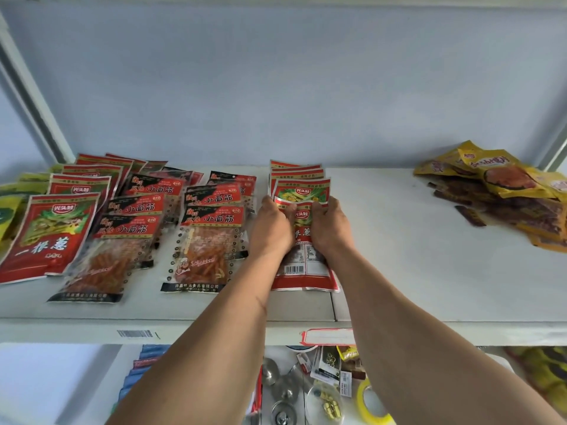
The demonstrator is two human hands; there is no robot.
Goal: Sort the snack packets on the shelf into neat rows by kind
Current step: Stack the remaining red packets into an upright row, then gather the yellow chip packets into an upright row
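On the white shelf, both my hands hold one red snack packet in the middle row. My left hand grips its left edge and my right hand grips its right edge. Under it lies a packet face down with its barcode showing, and more red packets of the same kind overlap behind it. To the left stand two rows of clear packets with red and black labels. Further left is another row of red packets.
A loose heap of yellow and brown packets lies at the shelf's right end. Yellow-green packets show at the far left edge. Below the shelf's front lip are a tape roll, metal pieces and small packets.
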